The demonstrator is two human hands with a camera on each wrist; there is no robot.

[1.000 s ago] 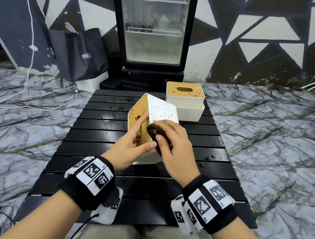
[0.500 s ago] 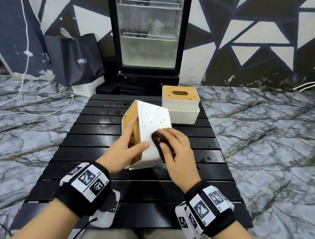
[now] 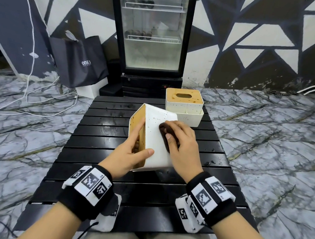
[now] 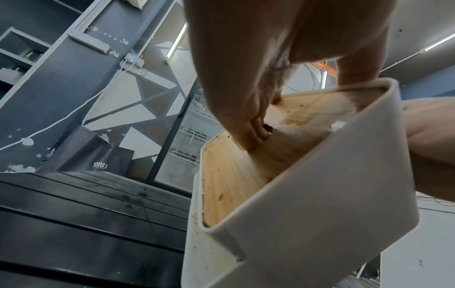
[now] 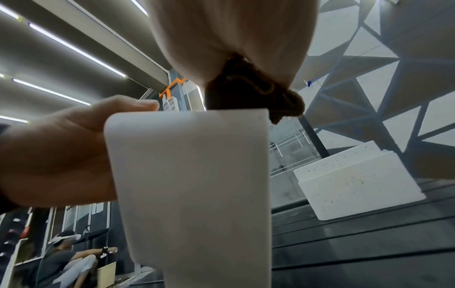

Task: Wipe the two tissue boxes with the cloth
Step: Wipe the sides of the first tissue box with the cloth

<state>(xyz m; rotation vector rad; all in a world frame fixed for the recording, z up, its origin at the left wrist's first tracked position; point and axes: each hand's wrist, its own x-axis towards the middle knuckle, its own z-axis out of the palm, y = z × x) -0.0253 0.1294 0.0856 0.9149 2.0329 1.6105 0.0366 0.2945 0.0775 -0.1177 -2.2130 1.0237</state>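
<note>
Tissue box (image 3: pixel 152 130), speckled white w/ wood lid, tipped; L hand (image 3: pixel 130 154) grips it, R hand (image 3: pixel 184 145) clutches dark cloth (image 3: pixel 164 131).

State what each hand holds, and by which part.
Left hand: tilted tissue box, fingers in lid slot, thumb on white side. Right hand: cloth, pressed against it.

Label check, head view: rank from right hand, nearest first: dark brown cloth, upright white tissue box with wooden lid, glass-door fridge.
1. Dark brown cloth, under the right hand.
2. Upright white tissue box with wooden lid, far right on the black table.
3. Glass-door fridge, behind the table.
</note>
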